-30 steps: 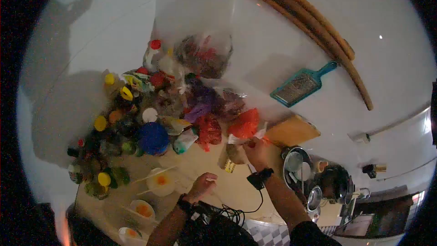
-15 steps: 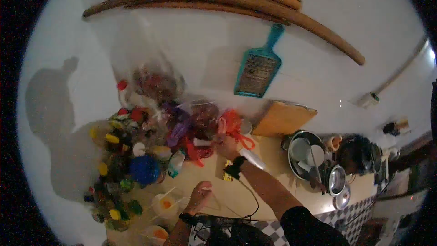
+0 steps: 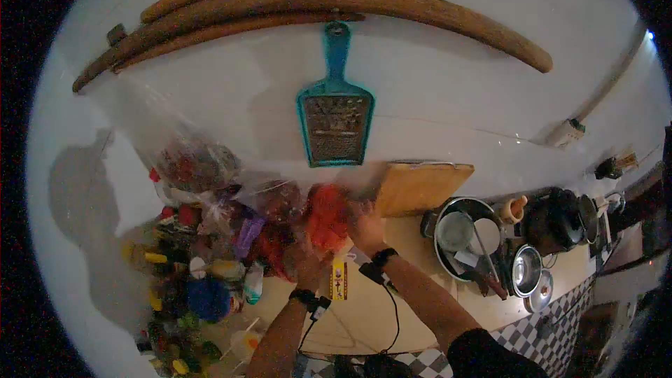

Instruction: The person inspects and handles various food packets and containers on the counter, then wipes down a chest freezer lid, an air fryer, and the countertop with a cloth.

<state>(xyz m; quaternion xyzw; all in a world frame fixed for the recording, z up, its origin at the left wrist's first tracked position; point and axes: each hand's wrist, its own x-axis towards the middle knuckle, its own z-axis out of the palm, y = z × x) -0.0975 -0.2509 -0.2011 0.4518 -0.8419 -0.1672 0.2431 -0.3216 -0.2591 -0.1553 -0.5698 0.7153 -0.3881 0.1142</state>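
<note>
A red plastic bag [image 3: 327,213] stands on the counter between my two hands. My left hand [image 3: 310,266] is at the bag's lower left, its fingers closed on the red plastic as far as the blur shows. Beside the bag's right side is my right hand [image 3: 367,227], fingers pointing toward the wall; motion smears them, so their grip is unclear. Just below the bag lies a small yellow box [image 3: 339,280] with dark print. Darker red plastic [image 3: 274,248] and a purple item [image 3: 248,236] lie left of my left hand.
A wooden cutting board [image 3: 423,189] leans on the wall near my right hand. Farther right are a large bowl of dishes [image 3: 448,271], a metal bowl [image 3: 526,270] and a black pot [image 3: 553,220]. Crowded bottles and a blue lid [image 3: 208,299] fill the left. A teal grater [image 3: 336,129] hangs above.
My view has shifted to the right. My left hand has moved up from the counter's front to the red bag. My right hand has moved to the bag's right side.
</note>
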